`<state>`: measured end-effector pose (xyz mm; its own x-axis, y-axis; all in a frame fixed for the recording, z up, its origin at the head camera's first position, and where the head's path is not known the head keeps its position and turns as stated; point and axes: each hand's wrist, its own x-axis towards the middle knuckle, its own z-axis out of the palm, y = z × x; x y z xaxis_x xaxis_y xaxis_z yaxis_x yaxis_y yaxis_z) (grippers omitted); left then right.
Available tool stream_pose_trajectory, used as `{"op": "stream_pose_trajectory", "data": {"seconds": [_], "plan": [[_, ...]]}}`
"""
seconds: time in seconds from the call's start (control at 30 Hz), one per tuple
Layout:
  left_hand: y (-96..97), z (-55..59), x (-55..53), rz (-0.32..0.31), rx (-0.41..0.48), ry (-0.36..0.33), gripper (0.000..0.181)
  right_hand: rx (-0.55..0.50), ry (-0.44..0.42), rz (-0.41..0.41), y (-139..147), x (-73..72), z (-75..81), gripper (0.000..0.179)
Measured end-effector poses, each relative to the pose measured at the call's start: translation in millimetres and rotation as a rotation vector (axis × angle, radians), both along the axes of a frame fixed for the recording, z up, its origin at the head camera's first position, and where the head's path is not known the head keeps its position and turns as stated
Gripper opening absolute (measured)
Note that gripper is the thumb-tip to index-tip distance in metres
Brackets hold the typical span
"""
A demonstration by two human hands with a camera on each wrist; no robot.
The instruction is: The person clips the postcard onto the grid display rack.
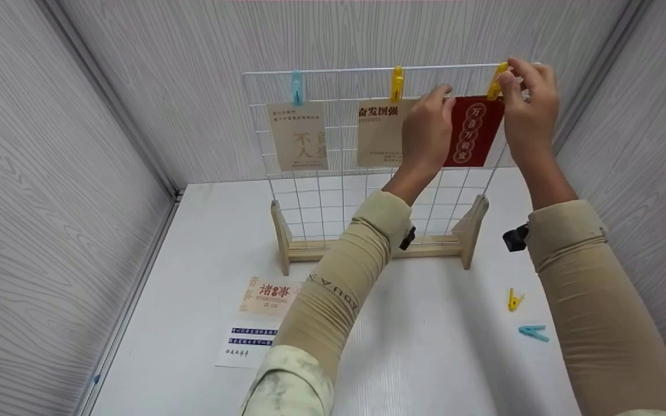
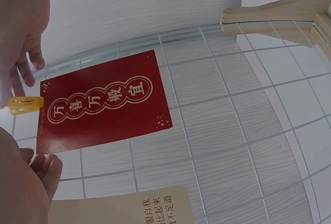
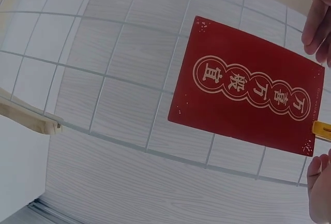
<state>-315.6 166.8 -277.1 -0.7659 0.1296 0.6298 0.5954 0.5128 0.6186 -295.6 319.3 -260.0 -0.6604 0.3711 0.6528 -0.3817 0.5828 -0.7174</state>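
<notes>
A red card with white characters hangs at the right end of the white wire grid. On its top edge sits a yellow clothespin, which my right hand pinches at the upper end between thumb and finger. My left hand is at the card's upper left corner, its loosely bent fingers right at the edge. The left wrist view shows the whole card face between both hands. To the left hang a cream card under another yellow clothespin and a pale card under a blue clothespin.
Wooden feet hold the grid upright on the white table. Two more cards, one peach and one white with blue strips, lie front left, partly behind my left sleeve. A loose yellow clothespin and a blue one lie at right.
</notes>
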Motion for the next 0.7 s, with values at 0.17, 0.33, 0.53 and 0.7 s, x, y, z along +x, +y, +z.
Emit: {"op": "stream_pose_trajectory", "data": {"seconds": [0.17, 0.33, 0.53, 0.7], "plan": [[-5.7, -0.5, 7.7, -0.045, 0.029, 0.009, 0.029, -0.025, 0.010, 0.006, -8, 13.0, 3.9, 0.035], [-14.1, -9.2, 18.1, -0.111, 0.074, 0.004, 0.026, -0.052, 0.053, 0.021, -19, 37.5, 7.9, 0.034], [-32.7, -28.9, 31.6, -0.156, 0.146, -0.020, 0.023, -0.146, 0.093, 0.064, -17, 58.2, -4.9, 0.032], [-51.2, -51.9, 42.9, -0.142, 0.180, -0.017, 0.022, -0.231, 0.100, 0.052, -9, 77.8, -26.2, 0.031]]}}
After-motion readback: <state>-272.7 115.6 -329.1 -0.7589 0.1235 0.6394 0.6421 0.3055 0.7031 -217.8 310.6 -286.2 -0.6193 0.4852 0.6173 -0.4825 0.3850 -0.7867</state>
